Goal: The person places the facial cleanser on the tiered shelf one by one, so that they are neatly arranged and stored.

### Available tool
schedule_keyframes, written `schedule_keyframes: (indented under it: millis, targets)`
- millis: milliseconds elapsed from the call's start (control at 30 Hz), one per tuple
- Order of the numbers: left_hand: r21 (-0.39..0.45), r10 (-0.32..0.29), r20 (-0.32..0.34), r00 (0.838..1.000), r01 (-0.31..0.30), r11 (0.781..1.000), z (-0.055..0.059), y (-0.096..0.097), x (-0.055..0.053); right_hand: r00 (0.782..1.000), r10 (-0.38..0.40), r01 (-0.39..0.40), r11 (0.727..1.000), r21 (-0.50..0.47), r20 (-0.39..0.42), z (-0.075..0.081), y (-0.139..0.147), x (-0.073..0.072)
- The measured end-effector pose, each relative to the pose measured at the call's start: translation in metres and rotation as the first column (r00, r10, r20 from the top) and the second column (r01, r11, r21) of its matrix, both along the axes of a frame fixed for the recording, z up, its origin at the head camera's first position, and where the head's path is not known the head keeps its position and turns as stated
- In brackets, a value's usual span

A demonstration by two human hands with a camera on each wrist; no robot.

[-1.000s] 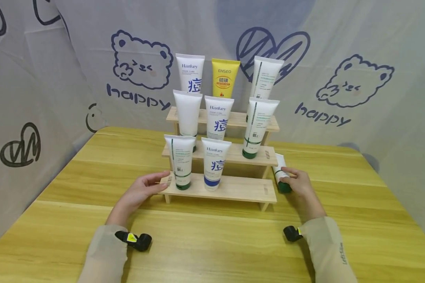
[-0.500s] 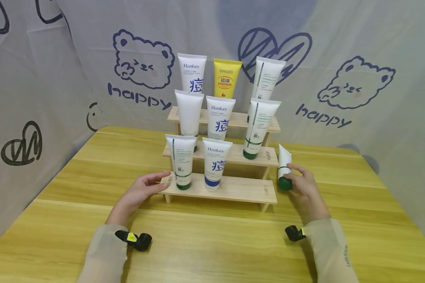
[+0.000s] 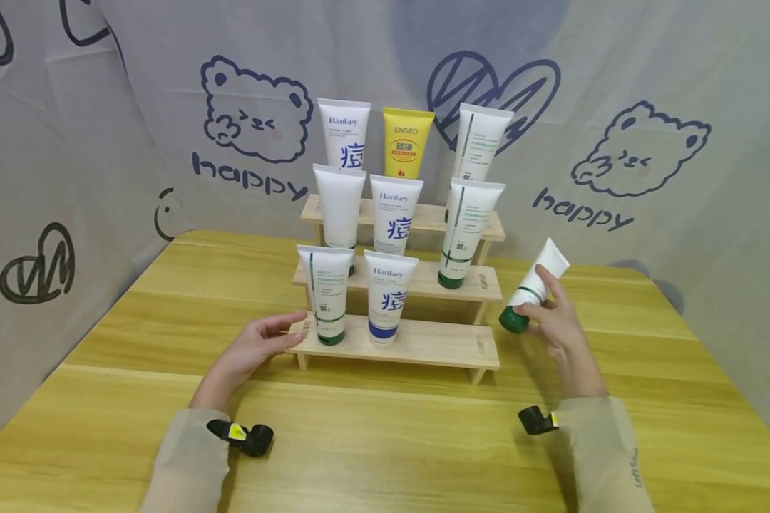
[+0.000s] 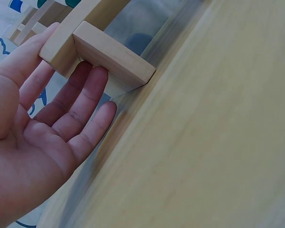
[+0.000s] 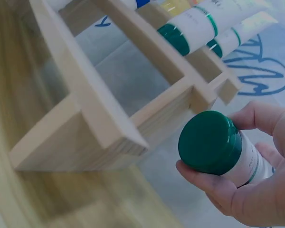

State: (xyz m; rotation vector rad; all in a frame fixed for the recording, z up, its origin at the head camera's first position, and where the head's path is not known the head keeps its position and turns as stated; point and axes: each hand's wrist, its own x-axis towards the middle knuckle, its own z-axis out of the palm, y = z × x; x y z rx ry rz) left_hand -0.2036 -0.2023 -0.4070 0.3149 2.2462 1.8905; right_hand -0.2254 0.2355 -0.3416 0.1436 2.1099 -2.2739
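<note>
My right hand [image 3: 560, 329] holds a white squeeze tube [image 3: 537, 279] with a green cap, tilted and raised off the table just right of the stepped wooden stand [image 3: 445, 343]. In the right wrist view the green cap [image 5: 210, 142] faces the camera, with thumb and fingers round the tube. My left hand [image 3: 261, 338] grips the left end of the stand's lowest shelf, its fingers [image 4: 92, 88] reaching beneath the board. On that shelf stand a green-capped tube [image 3: 329, 292] at the left and a blue-banded Hankey tube [image 3: 388, 298] in the middle.
Several more tubes stand on the upper tiers, including a blank-faced white one [image 3: 340, 206], a green-capped one [image 3: 465, 231] and a yellow one [image 3: 407, 142]. The wood-grain table [image 3: 385, 442] meets a printed cloth backdrop [image 3: 372, 43] behind the stand.
My right hand has lifted the tube from the table beside the stand, moving it up and right and tilting its top rightward. The left hand stays at the shelf end.
</note>
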Motion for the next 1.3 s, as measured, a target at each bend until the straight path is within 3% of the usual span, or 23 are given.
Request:
schedule_keyframes:
  millis: [267, 867, 1300]
  targets:
    - [0.000, 0.007, 0.008, 1.000, -0.007, 1.000, 0.000, 0.000, 0.002, 0.995, 0.036, -0.036, 0.999, -0.004, -0.095, 0.012, -0.006, 0.004]
    - [-0.015, 0.020, 0.010, 1.000, -0.020, 1.000, 0.002, 0.000, 0.002, 0.965, 0.027, -0.011, 0.998, 0.062, -0.263, 0.044, -0.024, 0.026]
    - [-0.015, 0.021, 0.007, 1.000, -0.021, 1.000, 0.002, 0.001, 0.001, 0.902, 0.025, -0.008, 0.999, 0.042, -0.431, 0.051, -0.035, 0.037]
